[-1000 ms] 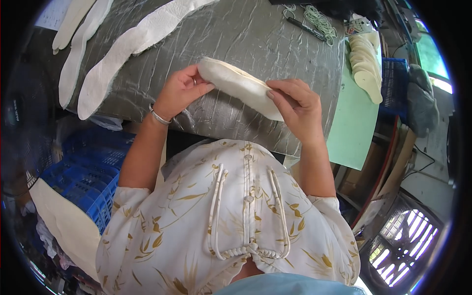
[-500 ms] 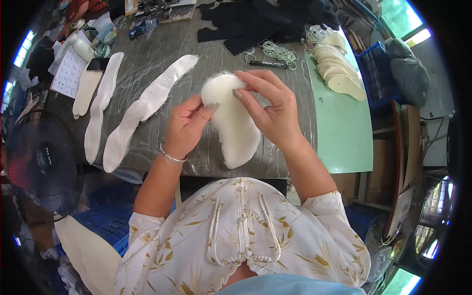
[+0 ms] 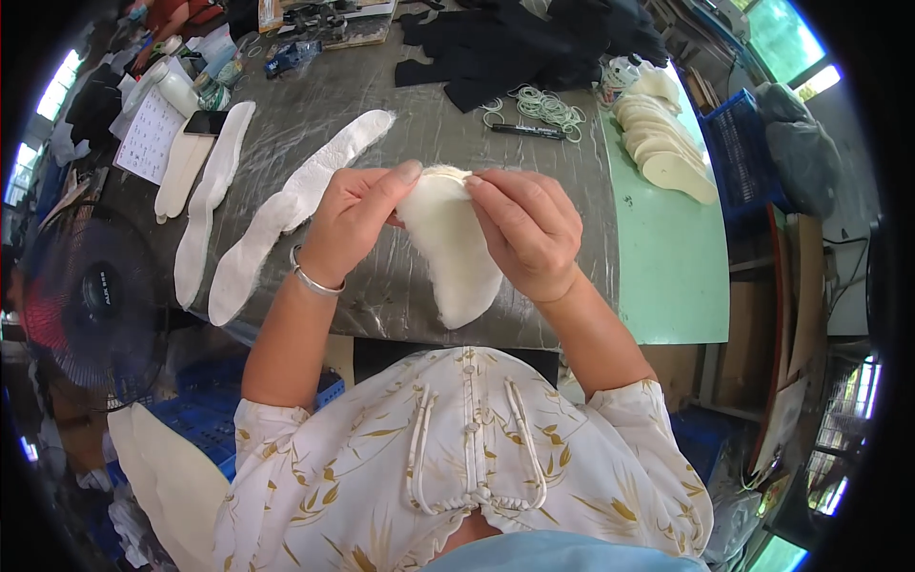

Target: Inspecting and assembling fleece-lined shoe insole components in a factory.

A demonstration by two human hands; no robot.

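Observation:
A cream, fluffy shoe insole [image 3: 453, 262] is held up before me over the near edge of the table. Its far end is pinched between both hands, and the fleecy side faces me. My left hand [image 3: 362, 212] grips the left of that end, thumb on top. My right hand [image 3: 529, 224] pinches the right of it between thumb and fingers. The far rim looks layered where the thumbs press. To the left lie overlapping white insoles [image 3: 276, 214] in a long row, and beside them another narrow row of insoles [image 3: 205, 210].
Stacked cream insoles [image 3: 662, 143] fan out on a green board [image 3: 667, 276] at right. Rubber bands [image 3: 548, 107] and a black marker [image 3: 527, 132] lie beyond my hands, near black fabric [image 3: 524, 48]. At left are a phone [image 3: 205, 123], a written sheet [image 3: 152, 143] and a fan [image 3: 95, 291].
Both hands have turned the insole's far end, so its rim now shows between the thumbs. My left hand has shifted up beside that end. The whole view has moved slightly.

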